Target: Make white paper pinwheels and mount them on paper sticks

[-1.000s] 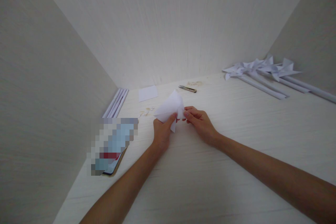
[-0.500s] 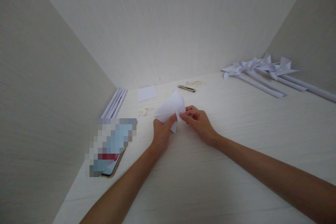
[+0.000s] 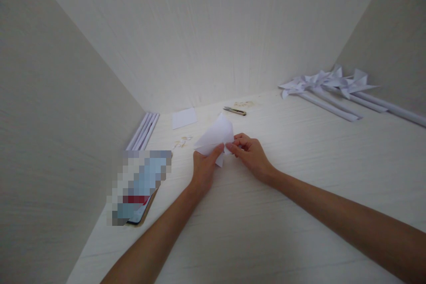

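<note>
A white sheet of paper (image 3: 218, 134), partly folded and cut into flaps, is held up between my two hands above the table. My left hand (image 3: 203, 166) grips its lower left part, thumb on top near the middle and the other fingers hidden underneath. On the right side, my right hand (image 3: 251, 155) pinches a corner of the same paper between thumb and fingers. The two thumbs nearly meet at the paper's centre. Just beyond the paper lies a pair of thread snips (image 3: 234, 111), and small white-and-tan bits (image 3: 182, 142) are scattered to its left.
Several white paper pinwheels on rolled sticks (image 3: 328, 86) lie at the back right. Rolled paper tubes (image 3: 143, 131) rest against the left wall, with a pixelated phone (image 3: 143, 191) nearer. A flat white paper square (image 3: 184, 118) and more small bits (image 3: 244, 104) lie by the back wall.
The small flap at the paper's centre, upright before, is now pressed lower between my thumbs. The whole view has shifted slightly; both hands keep hold of the paper.
</note>
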The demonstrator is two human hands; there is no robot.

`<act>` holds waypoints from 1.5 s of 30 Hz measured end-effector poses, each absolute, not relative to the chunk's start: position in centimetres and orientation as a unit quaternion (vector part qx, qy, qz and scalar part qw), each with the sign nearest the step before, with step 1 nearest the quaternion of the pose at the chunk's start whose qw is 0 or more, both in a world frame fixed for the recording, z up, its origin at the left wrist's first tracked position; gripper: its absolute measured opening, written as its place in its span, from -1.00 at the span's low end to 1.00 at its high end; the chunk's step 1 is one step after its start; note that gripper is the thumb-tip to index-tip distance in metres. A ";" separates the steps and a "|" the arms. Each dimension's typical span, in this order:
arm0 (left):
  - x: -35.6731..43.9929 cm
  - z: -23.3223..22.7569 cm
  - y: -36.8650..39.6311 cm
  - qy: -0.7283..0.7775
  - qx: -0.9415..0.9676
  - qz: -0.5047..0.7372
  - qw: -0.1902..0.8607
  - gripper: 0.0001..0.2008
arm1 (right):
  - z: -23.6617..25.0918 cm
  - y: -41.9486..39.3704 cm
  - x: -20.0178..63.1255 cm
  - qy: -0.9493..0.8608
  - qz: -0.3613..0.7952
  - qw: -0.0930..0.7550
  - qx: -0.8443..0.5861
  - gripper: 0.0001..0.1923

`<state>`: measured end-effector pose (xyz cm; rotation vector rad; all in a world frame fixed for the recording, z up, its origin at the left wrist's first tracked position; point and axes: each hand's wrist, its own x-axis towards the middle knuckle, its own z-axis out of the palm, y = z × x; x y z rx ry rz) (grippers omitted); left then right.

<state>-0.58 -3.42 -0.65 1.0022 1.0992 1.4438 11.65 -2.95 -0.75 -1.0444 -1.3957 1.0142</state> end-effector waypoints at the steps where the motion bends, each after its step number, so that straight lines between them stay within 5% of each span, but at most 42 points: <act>1: -0.6 -0.6 -3.4 0.457 0.416 0.600 0.508 -0.62 | -0.8 -2.9 11.7 -0.587 0.422 0.534 -0.438 -0.74; 22: -0.4 -0.2 -3.5 0.480 0.371 0.625 0.491 -0.63 | -0.8 -3.3 11.4 -0.517 0.445 0.609 -0.406 -0.82; 28: -0.3 0.2 -3.5 0.458 0.346 0.638 0.513 -0.67 | -0.9 -3.9 10.4 -0.350 0.614 0.617 -0.346 -0.38; 36: 0.2 -0.2 -4.0 0.452 0.366 0.621 0.525 -0.62 | -1.3 -4.1 10.3 -0.361 0.585 0.620 -0.378 -0.62; 45: -0.7 -0.2 -3.6 0.440 0.389 0.548 0.596 -0.79 | -1.3 -2.8 11.8 -0.422 0.529 0.613 -0.407 -0.61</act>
